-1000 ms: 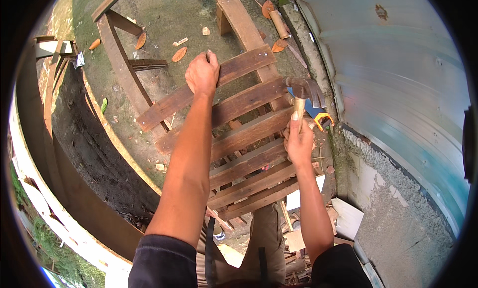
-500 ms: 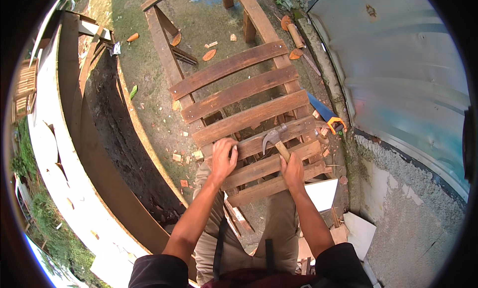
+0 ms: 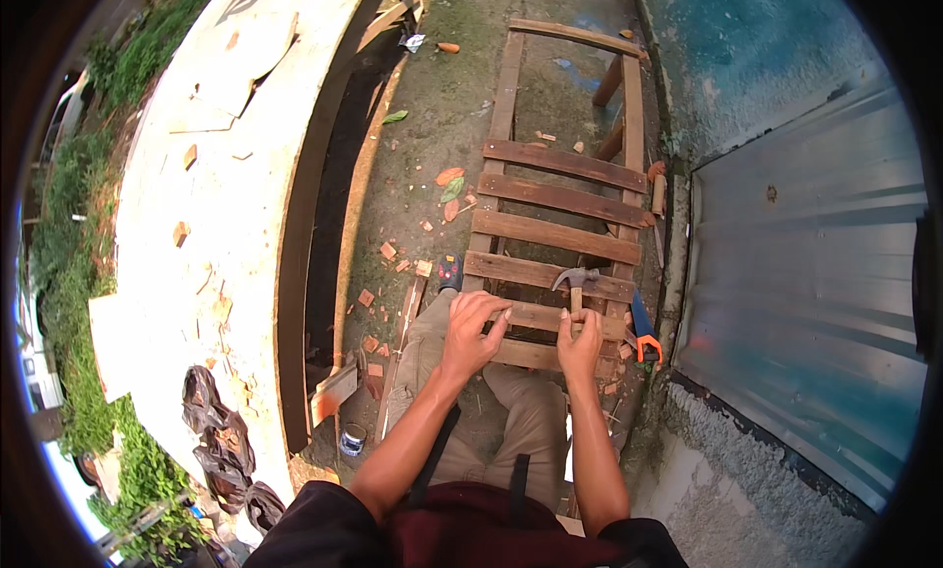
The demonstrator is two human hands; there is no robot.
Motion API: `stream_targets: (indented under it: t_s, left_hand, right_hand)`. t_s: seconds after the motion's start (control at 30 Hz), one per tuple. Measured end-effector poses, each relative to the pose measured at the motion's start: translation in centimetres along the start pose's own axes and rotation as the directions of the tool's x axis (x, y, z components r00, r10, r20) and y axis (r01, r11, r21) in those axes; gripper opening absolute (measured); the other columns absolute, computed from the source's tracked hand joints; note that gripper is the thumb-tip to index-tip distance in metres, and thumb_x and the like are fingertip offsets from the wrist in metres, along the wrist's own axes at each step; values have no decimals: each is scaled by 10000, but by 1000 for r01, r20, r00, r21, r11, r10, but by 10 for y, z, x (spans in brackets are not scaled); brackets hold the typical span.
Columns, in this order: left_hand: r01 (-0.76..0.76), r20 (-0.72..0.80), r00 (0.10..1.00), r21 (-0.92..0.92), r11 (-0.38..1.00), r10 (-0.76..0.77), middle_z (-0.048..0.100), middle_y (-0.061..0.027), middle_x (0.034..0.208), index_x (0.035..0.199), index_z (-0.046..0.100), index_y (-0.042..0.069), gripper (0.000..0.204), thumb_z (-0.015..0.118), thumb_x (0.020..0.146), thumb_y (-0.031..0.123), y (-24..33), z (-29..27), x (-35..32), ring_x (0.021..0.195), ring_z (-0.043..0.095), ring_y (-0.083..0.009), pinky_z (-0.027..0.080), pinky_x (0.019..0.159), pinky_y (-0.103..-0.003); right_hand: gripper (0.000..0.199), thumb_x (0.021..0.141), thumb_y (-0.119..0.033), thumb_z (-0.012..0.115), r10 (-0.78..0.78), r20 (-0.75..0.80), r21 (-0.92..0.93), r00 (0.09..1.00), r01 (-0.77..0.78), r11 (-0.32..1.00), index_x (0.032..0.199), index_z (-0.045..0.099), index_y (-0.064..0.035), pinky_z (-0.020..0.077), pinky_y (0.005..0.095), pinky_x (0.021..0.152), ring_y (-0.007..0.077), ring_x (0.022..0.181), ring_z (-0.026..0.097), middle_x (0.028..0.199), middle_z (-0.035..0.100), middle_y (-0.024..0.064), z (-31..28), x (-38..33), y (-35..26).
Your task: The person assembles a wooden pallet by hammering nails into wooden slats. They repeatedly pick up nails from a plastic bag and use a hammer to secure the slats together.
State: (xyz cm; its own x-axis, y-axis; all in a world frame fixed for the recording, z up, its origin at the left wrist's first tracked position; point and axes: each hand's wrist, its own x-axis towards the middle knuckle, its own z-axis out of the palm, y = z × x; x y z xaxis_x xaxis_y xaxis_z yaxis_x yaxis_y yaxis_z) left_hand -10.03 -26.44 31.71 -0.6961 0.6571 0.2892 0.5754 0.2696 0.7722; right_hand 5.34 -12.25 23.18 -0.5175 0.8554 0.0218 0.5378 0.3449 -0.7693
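Note:
A slatted wooden frame stretches away in front of me, brown slats fixed across two long rails. My right hand is closed round the handle of a claw hammer, whose metal head lies over one of the nearer slats. Opposite it, my left hand rests at the left end of a near slat, fingers curled and the thumb close to the fingertips. Whatever may be between those fingers is too small to make out.
A handsaw with an orange and black handle lies right of the frame, beside a metal sheet wall. To the left stands a long pale-topped table with scraps and black plastic bags. Wood offcuts litter the ground.
My view has swung left, so more of the table shows and the frame sits further right. The hammer stays in my right hand; its head has turned more upright in view.

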Motion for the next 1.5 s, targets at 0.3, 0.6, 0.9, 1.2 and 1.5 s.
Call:
stream_targets:
  t_s: [0.3,0.6,0.9,1.2,1.5]
  left_hand:
    - [361,-512,763,-167,918,-393,706,-117,986,982,698,-6,89,711,904,34,12,-204,-111,932,663,-230,506,849,-351]
    - [563,-517,269,-600,568,-813,723,-87,978,1058,699,4,138,685,952,91,-13,-275,-276,893,667,-166,510,820,-300]
    - [830,-950,150,-29,557,-274,599,-192,1250,1286,577,9,379,646,914,36,-77,-396,-400,1175,570,-349,407,1046,-445]
    - [799,-973,123,-21,601,-197,619,-139,1232,1298,595,77,379,647,926,123,-185,-450,-415,1166,571,-340,401,1014,-449]
    - [859,-966,61,-77,506,-250,648,-51,1177,1191,701,150,264,673,931,189,-194,-441,-414,1111,587,-281,402,977,-415]
  right_hand:
    - [205,1016,-181,665,-62,439,424,896,-145,894,900,567,-43,425,221,669,51,723,525,803,585,-12,24,-43,-184]
    - [206,986,-156,691,-300,857,275,420,122,954,897,586,-2,461,271,633,80,682,540,748,600,20,131,-181,-252]
    - [88,935,-34,689,-605,776,587,178,144,796,984,650,28,522,340,796,201,861,655,957,690,135,226,-353,-371]
    - [279,879,-69,718,-876,482,735,27,532,421,1145,687,13,494,454,927,371,1060,605,1112,633,192,358,-459,-449]
    - [252,858,-124,750,-871,473,707,130,533,464,1106,740,-80,478,430,884,334,984,594,1051,647,144,384,-469,-422]
